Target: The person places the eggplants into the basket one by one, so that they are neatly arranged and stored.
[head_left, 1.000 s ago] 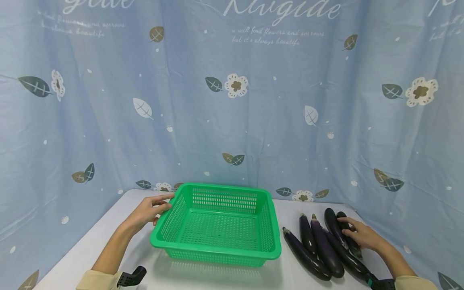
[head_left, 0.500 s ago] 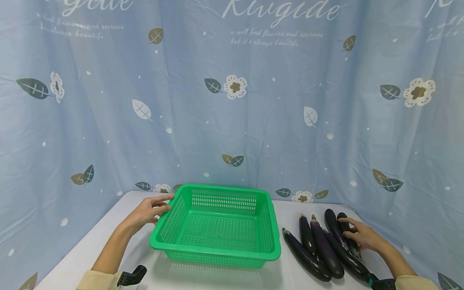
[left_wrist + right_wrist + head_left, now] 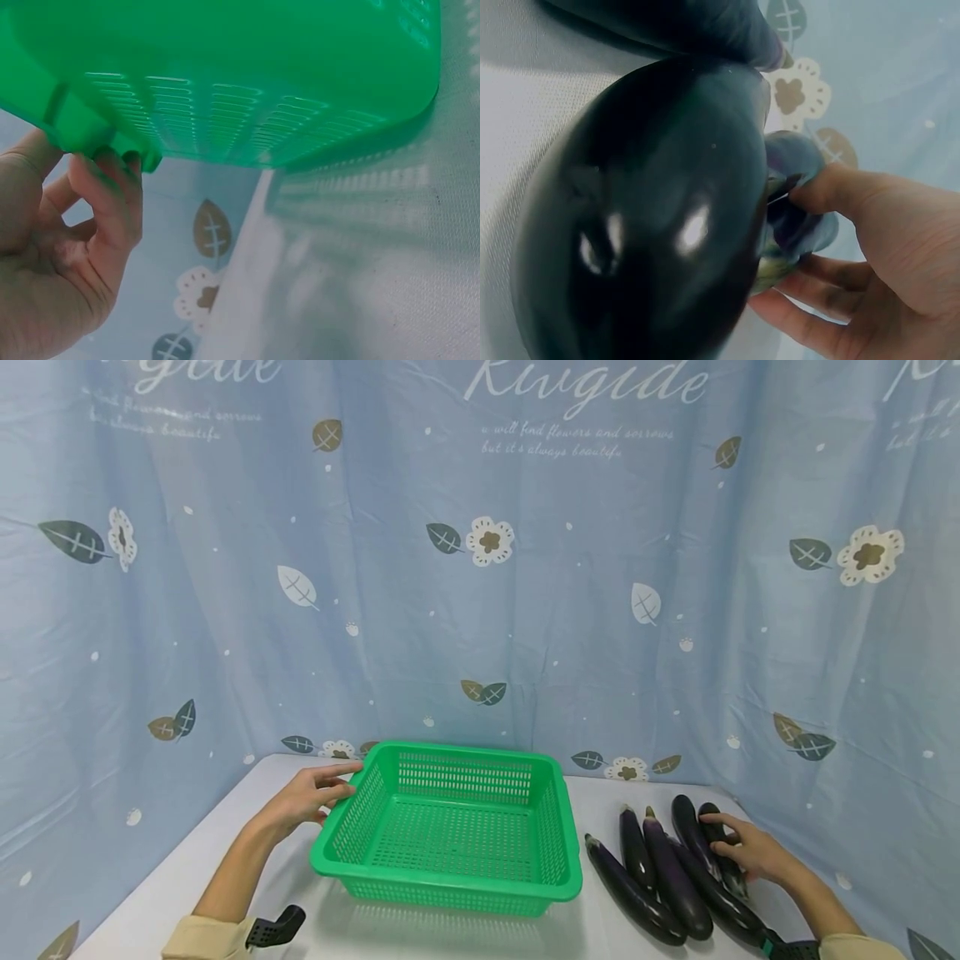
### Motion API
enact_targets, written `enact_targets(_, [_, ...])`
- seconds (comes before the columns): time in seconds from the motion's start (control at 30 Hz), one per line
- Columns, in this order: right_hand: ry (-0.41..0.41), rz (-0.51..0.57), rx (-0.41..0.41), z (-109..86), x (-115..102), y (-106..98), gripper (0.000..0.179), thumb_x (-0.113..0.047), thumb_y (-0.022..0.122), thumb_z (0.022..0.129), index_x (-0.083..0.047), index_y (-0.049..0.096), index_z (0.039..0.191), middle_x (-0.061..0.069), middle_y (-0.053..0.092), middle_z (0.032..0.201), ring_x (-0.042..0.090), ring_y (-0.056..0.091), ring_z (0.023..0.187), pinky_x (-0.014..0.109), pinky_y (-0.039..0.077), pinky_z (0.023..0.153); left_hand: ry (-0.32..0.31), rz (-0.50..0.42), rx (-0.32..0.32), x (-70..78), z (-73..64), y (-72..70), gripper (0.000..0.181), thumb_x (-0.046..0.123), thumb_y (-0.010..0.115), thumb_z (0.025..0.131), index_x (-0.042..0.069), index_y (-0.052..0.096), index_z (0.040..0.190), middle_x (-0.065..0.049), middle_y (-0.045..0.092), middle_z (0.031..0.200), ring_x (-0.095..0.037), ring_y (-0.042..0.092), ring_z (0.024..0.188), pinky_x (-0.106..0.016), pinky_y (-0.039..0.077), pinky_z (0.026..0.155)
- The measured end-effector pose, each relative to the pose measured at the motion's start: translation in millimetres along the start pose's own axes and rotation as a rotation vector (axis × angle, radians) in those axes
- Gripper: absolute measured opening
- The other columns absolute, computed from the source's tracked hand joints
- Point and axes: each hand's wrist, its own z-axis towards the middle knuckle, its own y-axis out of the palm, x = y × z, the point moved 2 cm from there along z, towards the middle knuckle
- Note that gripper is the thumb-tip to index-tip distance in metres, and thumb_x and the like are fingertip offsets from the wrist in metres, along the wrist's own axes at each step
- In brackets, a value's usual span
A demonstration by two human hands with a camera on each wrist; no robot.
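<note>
A green perforated plastic basket [image 3: 446, 878] stands on the white table with nothing inside it. At its left rim, my left hand [image 3: 303, 797] pinches the edge; the left wrist view shows the fingers [image 3: 112, 202] curled up under the rim. Several dark purple eggplants [image 3: 678, 885] lie side by side to the right of the basket. My right hand [image 3: 757, 852] grips the rightmost eggplant [image 3: 709, 813], thumb on one side and fingers on the other. In the right wrist view a large glossy eggplant [image 3: 652, 202] in front partly hides the gripped one.
The white tabletop [image 3: 585, 793] runs back to a blue curtain [image 3: 570, 635] printed with leaves and flowers. Black wrist mounts [image 3: 276, 929] stick out from both sleeves, the right one close to the nearest eggplant's end.
</note>
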Motion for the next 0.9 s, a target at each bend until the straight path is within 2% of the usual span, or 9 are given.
enact_targets(0.1, [0.015, -0.002, 0.014, 0.6, -0.1, 0.5, 0.055, -0.014, 0.061, 0.091, -0.001, 0.044, 0.141, 0.005, 0.064, 0.081, 0.014, 0.041, 0.051, 0.034, 0.05, 0.049, 0.0, -0.005, -0.004, 0.6, -1.2, -0.8, 0.06, 0.034, 0.066, 0.094, 0.016, 0.046, 0.148, -0.011, 0.059, 0.099, -0.017, 0.05, 0.073, -0.04, 0.049, 0.06])
enact_targets(0.27, [0.027, -0.003, 0.023, 3.9, 2.5, 0.2, 0.055, -0.016, 0.061, 0.091, 0.0, 0.044, 0.141, 0.014, 0.069, 0.091, 0.017, 0.051, 0.058, 0.035, 0.053, 0.05, 0.0, -0.024, -0.022, 0.8, -2.0, -1.6, 0.061, 0.033, 0.065, 0.095, 0.015, 0.044, 0.149, -0.007, 0.055, 0.09, -0.016, 0.047, 0.065, -0.039, 0.049, 0.057])
enact_targets(0.4, [0.028, -0.008, 0.015, 4.5, 3.2, -0.6, 0.056, -0.019, 0.062, 0.092, 0.001, 0.044, 0.141, 0.025, 0.069, 0.102, 0.021, 0.06, 0.074, 0.037, 0.054, 0.052, 0.004, -0.032, -0.04, 0.5, -3.1, -1.9, 0.063, 0.032, 0.065, 0.095, 0.013, 0.042, 0.15, -0.007, 0.056, 0.092, -0.014, 0.051, 0.065, -0.039, 0.051, 0.057])
enact_targets(0.57, [0.033, 0.014, 0.007, 3.2, 3.3, -1.3, 0.057, -0.021, 0.063, 0.092, 0.002, 0.043, 0.141, 0.032, 0.066, 0.108, 0.027, 0.064, 0.086, 0.039, 0.055, 0.054, 0.0, -0.047, -0.062, -0.6, -3.6, -3.0, 0.064, 0.032, 0.067, 0.094, 0.013, 0.042, 0.15, -0.008, 0.059, 0.1, -0.015, 0.055, 0.069, -0.035, 0.053, 0.056])
enact_targets(0.83, [-0.007, 0.057, 0.035, 0.2, -0.5, -4.6, 0.055, -0.016, 0.061, 0.093, 0.002, 0.043, 0.141, 0.018, 0.07, 0.096, 0.02, 0.057, 0.074, 0.037, 0.054, 0.052, 0.004, -0.065, -0.089, -2.2, -3.1, -4.6, 0.065, 0.031, 0.067, 0.093, 0.013, 0.042, 0.15, -0.009, 0.06, 0.104, -0.014, 0.056, 0.07, -0.034, 0.054, 0.056])
enact_targets(0.9, [-0.011, 0.057, 0.034, 0.5, -2.7, -6.0, 0.055, -0.016, 0.061, 0.093, 0.002, 0.042, 0.142, 0.018, 0.07, 0.096, 0.019, 0.057, 0.074, 0.037, 0.054, 0.052, 0.008, -0.066, -0.091, -2.4, -3.4, -4.9, 0.065, 0.031, 0.067, 0.093, 0.012, 0.041, 0.15, -0.008, 0.061, 0.104, -0.014, 0.057, 0.072, -0.034, 0.053, 0.057])
